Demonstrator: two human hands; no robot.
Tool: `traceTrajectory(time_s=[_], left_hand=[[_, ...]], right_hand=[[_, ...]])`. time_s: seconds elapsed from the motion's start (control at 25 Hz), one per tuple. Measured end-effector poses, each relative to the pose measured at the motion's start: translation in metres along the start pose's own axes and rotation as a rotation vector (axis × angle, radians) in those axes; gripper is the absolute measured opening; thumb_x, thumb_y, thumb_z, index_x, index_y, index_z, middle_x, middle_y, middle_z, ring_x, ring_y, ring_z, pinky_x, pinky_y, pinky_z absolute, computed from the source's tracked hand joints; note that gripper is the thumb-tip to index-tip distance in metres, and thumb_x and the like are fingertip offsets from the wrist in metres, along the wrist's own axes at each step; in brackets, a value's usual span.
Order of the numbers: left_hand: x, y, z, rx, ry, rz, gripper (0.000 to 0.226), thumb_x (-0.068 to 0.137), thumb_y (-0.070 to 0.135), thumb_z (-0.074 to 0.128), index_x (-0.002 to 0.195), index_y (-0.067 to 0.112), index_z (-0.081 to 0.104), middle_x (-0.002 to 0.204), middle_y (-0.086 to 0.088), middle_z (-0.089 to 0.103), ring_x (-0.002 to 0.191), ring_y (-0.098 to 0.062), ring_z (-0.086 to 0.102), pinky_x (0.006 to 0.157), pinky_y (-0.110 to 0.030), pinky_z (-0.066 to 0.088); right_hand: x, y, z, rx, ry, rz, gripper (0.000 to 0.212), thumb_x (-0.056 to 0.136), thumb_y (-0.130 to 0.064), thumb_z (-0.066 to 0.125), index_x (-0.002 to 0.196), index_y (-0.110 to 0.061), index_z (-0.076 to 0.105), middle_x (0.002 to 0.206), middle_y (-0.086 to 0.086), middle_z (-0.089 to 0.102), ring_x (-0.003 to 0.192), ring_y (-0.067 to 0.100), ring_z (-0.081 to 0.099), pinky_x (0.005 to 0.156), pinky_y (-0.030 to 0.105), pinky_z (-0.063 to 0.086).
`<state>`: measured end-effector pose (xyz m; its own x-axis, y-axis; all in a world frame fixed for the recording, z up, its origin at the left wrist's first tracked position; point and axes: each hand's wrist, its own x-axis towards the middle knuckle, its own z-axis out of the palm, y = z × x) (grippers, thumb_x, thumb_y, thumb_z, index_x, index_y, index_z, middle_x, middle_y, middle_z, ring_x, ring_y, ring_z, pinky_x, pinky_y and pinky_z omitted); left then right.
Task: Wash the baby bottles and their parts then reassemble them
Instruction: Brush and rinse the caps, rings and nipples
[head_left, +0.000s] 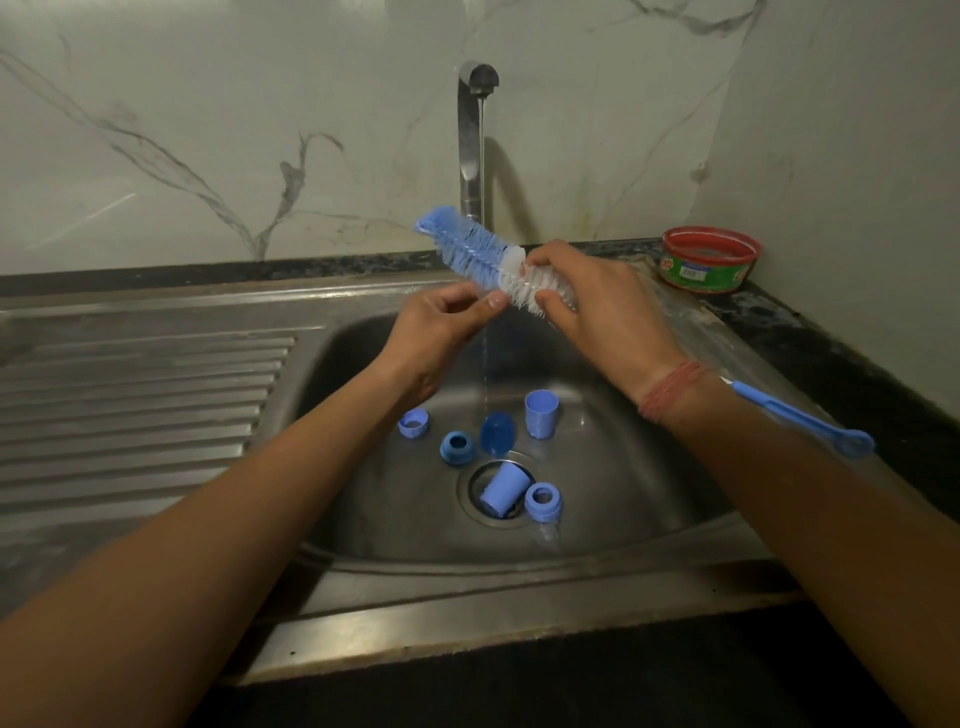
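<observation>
Right grip (587, 296) pinching bristly bottle brush (478, 254)

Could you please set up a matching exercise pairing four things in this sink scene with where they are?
Things:
1. brush
2. red tub
3. cap
4. tap

Places:
A. lying over the drain
B. on the counter in the right corner
C. held above the basin, right hand gripping its bristles
D. at the wall behind the sink, water running

Pairs: 1-C, 2-B, 3-A, 4-D
</observation>
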<state>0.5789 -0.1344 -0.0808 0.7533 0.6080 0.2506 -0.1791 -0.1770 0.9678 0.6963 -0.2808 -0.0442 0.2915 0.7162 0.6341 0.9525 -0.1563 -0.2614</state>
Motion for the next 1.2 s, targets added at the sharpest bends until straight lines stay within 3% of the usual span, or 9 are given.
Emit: traceTrajectory(time_s=[0.16,0.24,0.36,0.48,0.6,0.8,0.96,1.08,1.2], left_hand=[[-0.013,0.001,0.02,0.247,-0.237,0.074,0.025,0.089,0.015,0.07,0.112,0.008,0.072,0.107,-0.002,0.074,0.104,-0.015,0.069,0.092,-0.024,0.054],[-0.015,0.002,0.029,0.247,-0.252,0.062,0.025,0.088,0.018,0.071,0.112,0.01,0.072,0.108,-0.003,0.074,0.106,-0.017,0.068,0.097,-0.027,0.053],[-0.008,0.004,0.017,0.103,-0.087,0.014,0.023,0.09,0.02,0.069,0.109,0.009,0.073,0.104,-0.002,0.074,0.101,-0.013,0.068,0.098,-0.029,0.051],[-0.002,0.003,0.001,-0.078,0.049,-0.068,0.008,0.091,0.014,0.068,0.098,0.009,0.066,0.086,-0.004,0.069,0.087,-0.017,0.065,0.09,-0.034,0.052],[0.002,0.004,-0.007,-0.428,0.146,-0.131,0.019,0.09,0.004,0.066,0.106,0.01,0.057,0.093,-0.006,0.072,0.09,-0.017,0.072,0.081,-0.029,0.058],[0.01,0.004,-0.028,-0.671,0.341,-0.085,0.022,0.092,0.004,0.064,0.113,0.004,0.058,0.092,-0.006,0.072,0.084,-0.014,0.072,0.075,-0.02,0.057],[-0.002,0.007,0.0,-0.497,0.156,-0.125,0.012,0.092,0.0,0.061,0.098,0.009,0.055,0.092,-0.006,0.071,0.086,-0.015,0.071,0.076,-0.021,0.058],[-0.011,0.009,0.022,-0.404,0.068,-0.107,0.019,0.09,-0.002,0.063,0.104,0.007,0.053,0.097,-0.007,0.07,0.086,-0.014,0.071,0.079,-0.024,0.058],[-0.016,0.004,0.029,-0.118,-0.087,-0.084,0.031,0.085,0.001,0.071,0.111,0.006,0.056,0.102,-0.007,0.07,0.093,-0.017,0.071,0.084,-0.03,0.058]], right_hand=[[0.001,-0.002,0.002,-0.01,-0.005,-0.004,0.029,0.093,-0.018,0.056,0.122,-0.02,0.055,0.112,0.006,0.066,0.094,0.024,0.063,0.077,0.04,0.053],[0.002,-0.002,0.0,-0.014,0.002,-0.004,0.029,0.093,-0.017,0.055,0.122,-0.02,0.055,0.112,0.006,0.066,0.092,0.023,0.063,0.076,0.039,0.054],[0.003,0.0,-0.001,0.032,0.022,-0.013,0.029,0.091,-0.017,0.057,0.12,-0.021,0.057,0.109,0.006,0.067,0.092,0.026,0.064,0.075,0.041,0.053],[0.003,-0.001,0.003,0.034,0.005,-0.045,0.03,0.09,-0.016,0.059,0.119,-0.02,0.058,0.11,0.005,0.068,0.094,0.03,0.064,0.076,0.042,0.053],[0.003,0.0,0.003,0.05,-0.014,-0.033,0.03,0.09,-0.017,0.059,0.12,-0.02,0.058,0.108,0.006,0.069,0.092,0.028,0.064,0.076,0.04,0.052],[0.002,0.001,0.007,0.062,-0.051,-0.032,0.03,0.091,-0.018,0.06,0.121,-0.02,0.057,0.103,0.007,0.069,0.088,0.026,0.064,0.075,0.037,0.052],[0.002,0.001,0.009,0.051,-0.023,0.006,0.03,0.09,-0.017,0.06,0.12,-0.018,0.056,0.101,0.009,0.068,0.089,0.029,0.063,0.073,0.038,0.051],[0.003,0.004,0.007,0.033,-0.017,0.039,0.03,0.089,-0.017,0.059,0.119,-0.019,0.056,0.103,0.009,0.068,0.09,0.031,0.063,0.074,0.037,0.05],[0.004,0.004,0.006,0.052,-0.027,0.066,0.03,0.09,-0.016,0.058,0.121,-0.018,0.055,0.108,0.01,0.067,0.093,0.028,0.063,0.077,0.039,0.053]])
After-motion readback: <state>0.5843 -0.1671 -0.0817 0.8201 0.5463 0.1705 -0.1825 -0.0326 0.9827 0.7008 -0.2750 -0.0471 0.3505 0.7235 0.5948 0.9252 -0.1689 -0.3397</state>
